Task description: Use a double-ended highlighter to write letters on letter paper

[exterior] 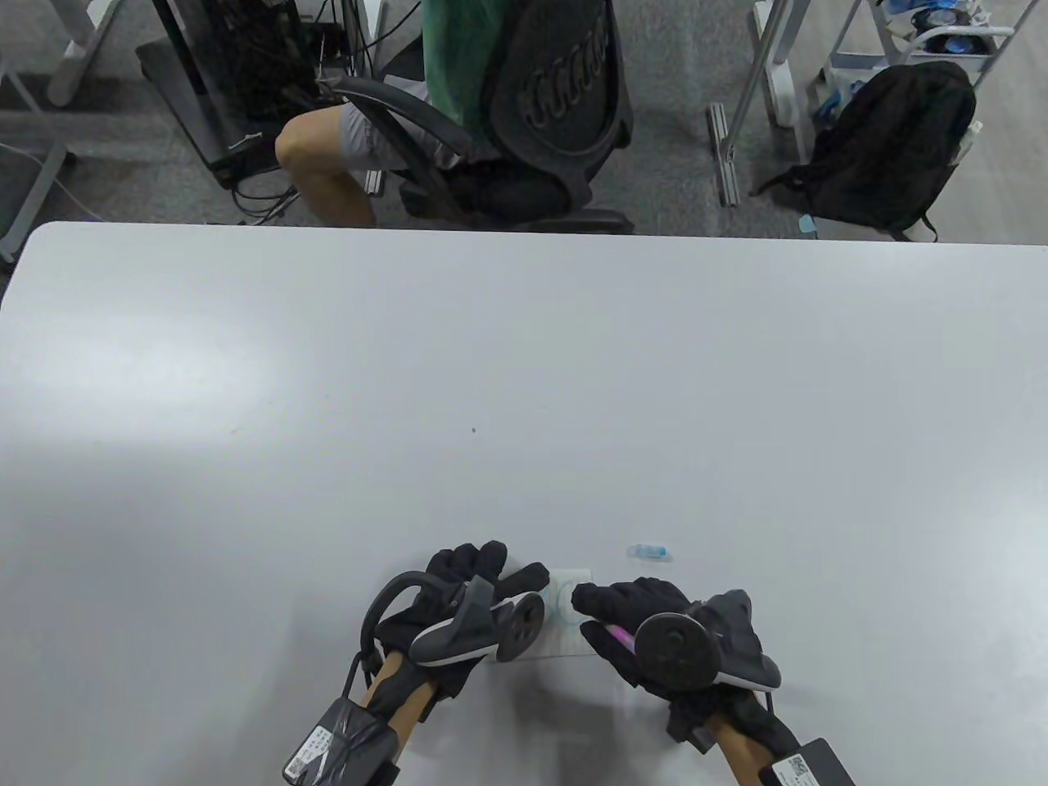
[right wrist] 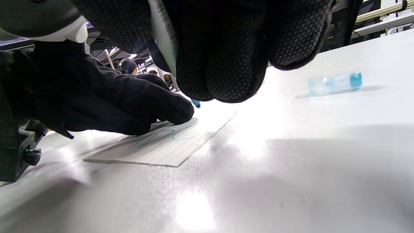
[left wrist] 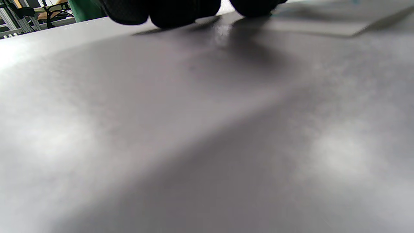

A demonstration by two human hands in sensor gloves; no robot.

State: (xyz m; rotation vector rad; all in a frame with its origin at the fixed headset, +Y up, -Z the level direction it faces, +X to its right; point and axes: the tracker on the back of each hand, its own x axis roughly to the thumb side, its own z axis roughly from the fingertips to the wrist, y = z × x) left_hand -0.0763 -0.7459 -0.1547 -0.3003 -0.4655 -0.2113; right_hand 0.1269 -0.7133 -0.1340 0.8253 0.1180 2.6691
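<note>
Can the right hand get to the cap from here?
Probably yes. The cap lies alone on the table just beyond the right hand, nothing between them, but that hand grips the highlighter.

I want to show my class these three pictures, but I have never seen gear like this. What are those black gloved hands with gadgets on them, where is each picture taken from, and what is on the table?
These are a person's two hands in black sensor gloves; the gadget strapped to the back of each is a motion tracker, not something held. One picture looks down at the grey table; the other two come from small cameras on the wrists, low over the surface.

The left hand presses straight fingers on a small sheet of letter paper to steady it. The right hand grips a double-ended highlighter, pink at its back end, with its blue tip at the paper, where blue strokes already show. The highlighter's clear blue cap lies apart on the table, beyond the right hand.
</note>
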